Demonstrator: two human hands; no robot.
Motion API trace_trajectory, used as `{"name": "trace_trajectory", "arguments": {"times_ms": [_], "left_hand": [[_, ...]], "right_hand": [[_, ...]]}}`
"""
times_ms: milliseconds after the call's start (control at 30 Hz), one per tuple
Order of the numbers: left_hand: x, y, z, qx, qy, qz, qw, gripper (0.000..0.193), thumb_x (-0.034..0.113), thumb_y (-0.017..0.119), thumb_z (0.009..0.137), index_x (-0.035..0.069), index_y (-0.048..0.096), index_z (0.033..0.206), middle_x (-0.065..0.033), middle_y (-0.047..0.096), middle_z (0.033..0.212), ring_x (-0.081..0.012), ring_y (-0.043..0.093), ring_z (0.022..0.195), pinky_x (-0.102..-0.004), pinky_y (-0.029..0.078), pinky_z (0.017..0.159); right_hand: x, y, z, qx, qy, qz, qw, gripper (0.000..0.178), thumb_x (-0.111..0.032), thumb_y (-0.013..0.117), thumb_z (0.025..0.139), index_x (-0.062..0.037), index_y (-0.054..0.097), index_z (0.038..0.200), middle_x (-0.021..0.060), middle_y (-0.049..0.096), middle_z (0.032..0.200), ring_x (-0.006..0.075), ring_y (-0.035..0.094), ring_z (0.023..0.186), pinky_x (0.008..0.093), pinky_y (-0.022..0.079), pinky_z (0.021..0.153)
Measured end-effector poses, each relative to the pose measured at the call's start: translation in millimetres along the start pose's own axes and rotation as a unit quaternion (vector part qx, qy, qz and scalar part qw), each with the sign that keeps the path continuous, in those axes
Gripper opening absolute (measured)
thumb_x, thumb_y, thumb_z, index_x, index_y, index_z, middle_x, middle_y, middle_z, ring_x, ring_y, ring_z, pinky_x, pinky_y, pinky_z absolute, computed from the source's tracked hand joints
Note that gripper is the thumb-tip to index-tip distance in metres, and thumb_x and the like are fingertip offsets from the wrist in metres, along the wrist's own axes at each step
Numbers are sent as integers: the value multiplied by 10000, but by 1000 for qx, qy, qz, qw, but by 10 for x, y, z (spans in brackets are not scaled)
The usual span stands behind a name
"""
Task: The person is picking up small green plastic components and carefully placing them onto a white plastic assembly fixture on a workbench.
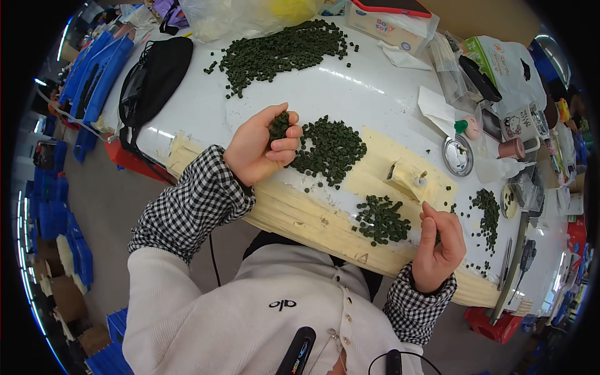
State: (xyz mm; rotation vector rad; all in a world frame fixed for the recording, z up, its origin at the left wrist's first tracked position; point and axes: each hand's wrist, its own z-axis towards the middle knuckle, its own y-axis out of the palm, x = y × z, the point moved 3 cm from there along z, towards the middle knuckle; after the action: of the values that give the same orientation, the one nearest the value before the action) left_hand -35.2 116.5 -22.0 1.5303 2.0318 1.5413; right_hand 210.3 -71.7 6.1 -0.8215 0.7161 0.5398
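My left hand (259, 147) is curled around a clump of small dark green pieces (279, 127), which look like little moulded parts. Just right of it a pile of the same green pieces (331, 150) lies on the table. My right hand (440, 244) is raised over the near edge, thumb and forefinger pinched together; whatever is between the fingertips is too small to make out. Something dark shows by its curled fingers. Beside that hand is a smaller green pile (381, 220). Beyond it stands a small tape-covered block (406, 180) with a short metal pin.
A large green pile (284, 50) spreads at the back, and another pile (486, 215) lies at the right. A black pouch (164, 78) rests on the left. Round metal lid (457, 155), white tissue (436, 109), plastic box (390, 25) and tweezers (506, 259) occupy the right side.
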Motion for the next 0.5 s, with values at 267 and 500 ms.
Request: {"name": "trace_trajectory", "arguments": {"times_ms": [267, 500], "left_hand": [[-19, 41, -37, 7, 59, -5, 998, 187, 155, 448, 1002, -14, 498, 1064, -28, 482, 872, -75, 421, 682, -182, 401, 564], [-32, 174, -140, -3, 95, 17, 995, 347, 54, 492, 968, -74, 440, 1287, -71, 527, 993, -97, 478, 785, -203, 441, 669]], "right_hand": [[13, 14, -9, 2, 1, -1, 1000, 166, 46, 607, 840, 48, 687, 986, 111, 626, 791, 168, 599, 695, 254, 459, 628], [22, -13, -24, 10, 0, -5, 1000, 163, 44, 601, 846, 53, 684, 987, 114, 630, 799, 170, 596, 699, 257, 459, 631]]}}
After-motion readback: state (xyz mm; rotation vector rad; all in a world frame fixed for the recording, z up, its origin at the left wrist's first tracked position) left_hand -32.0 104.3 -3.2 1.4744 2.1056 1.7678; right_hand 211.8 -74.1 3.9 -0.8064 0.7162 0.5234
